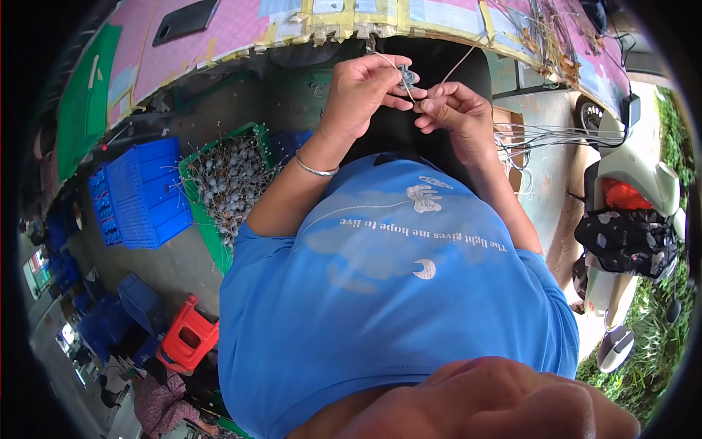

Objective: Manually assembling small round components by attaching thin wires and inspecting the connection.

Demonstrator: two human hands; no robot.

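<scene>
Below the taped pink bench (pixel 241 29), my left hand (pixel 363 91) and right hand (pixel 453 110) pinch one small grey metal fitting (pixel 407 75) on thin pale wire (pixel 462 60).

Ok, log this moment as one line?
left hand: pinching grey part | right hand: pinching wire | green crate: full of grey parts

A dark, flat rectangular device with a black screen (pixel 185 20) lies at the upper left on the pink surface (pixel 234 29), whose front edge carries pale blue and yellow rectangular labels (pixel 333 11) side by side, while a brown cardboard box (pixel 512 146) stands below its right end.
</scene>
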